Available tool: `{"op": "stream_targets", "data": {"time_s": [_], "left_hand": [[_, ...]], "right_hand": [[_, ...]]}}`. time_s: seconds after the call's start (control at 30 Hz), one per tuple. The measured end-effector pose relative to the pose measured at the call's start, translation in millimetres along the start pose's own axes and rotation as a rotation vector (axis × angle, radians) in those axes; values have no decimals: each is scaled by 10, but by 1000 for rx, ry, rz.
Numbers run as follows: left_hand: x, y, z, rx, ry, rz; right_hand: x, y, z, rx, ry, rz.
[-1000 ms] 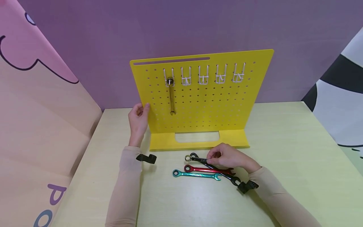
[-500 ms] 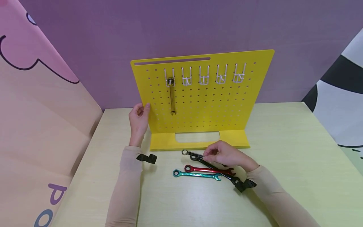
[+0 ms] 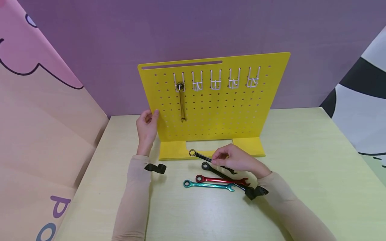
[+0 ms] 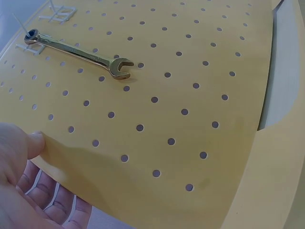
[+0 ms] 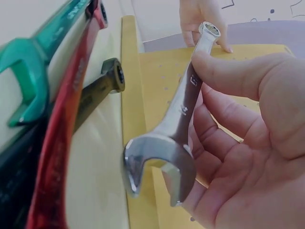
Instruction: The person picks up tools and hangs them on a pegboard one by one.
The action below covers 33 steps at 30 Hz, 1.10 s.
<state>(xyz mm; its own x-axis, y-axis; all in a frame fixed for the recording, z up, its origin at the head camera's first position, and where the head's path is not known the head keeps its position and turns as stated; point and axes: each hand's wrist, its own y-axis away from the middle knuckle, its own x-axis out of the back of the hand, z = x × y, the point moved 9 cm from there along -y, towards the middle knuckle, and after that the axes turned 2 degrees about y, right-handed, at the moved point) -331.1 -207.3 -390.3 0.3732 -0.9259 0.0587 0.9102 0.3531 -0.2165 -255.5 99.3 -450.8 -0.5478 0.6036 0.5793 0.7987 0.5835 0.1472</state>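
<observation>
My left hand (image 3: 146, 130) grips the left edge of a yellow pegboard (image 3: 223, 115), thumb on the front and fingers behind, as the left wrist view shows. A gold combination wrench (image 4: 78, 53) hangs by its ring end from the leftmost white hook. My right hand (image 3: 238, 160) pinches a silver combination wrench (image 5: 183, 102) by its shaft between thumb and fingers. In the head view its ring end overlaps the board's base, pointing left. Below that hand lie a black wrench (image 3: 217, 172), a red wrench (image 3: 213, 180) and a teal wrench (image 3: 208, 185), the red one crossing the black one.
Several white wire hooks (image 3: 197, 86) run in a row along the upper board. The pegboard's base (image 3: 173, 150) has a cutout and rests on the pale table (image 3: 187, 214). A purple wall (image 3: 193, 30) rises behind, with printed panels at both sides.
My right hand has lifted the silver wrench from beside the black wrench and moved it up and left toward the board's base. The left hand keeps its place on the edge.
</observation>
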Motion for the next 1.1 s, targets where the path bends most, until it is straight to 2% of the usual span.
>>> {"op": "stream_targets", "data": {"time_s": [0.27,0.7,0.97,1.1], "left_hand": [[0,2,9,-21,6,-1],[3,7,-16,-6,6,5],[-4,17,19,-14,-3,-2],[-2,21,32,-16,2,-2]], "right_hand": [[24,-21,-70,-21,-10,10],[68,-83,-145,-16,-11,62],[149,-69,-196,-68,-63,138],[193,-72,-185,-112,-133,178]]}}
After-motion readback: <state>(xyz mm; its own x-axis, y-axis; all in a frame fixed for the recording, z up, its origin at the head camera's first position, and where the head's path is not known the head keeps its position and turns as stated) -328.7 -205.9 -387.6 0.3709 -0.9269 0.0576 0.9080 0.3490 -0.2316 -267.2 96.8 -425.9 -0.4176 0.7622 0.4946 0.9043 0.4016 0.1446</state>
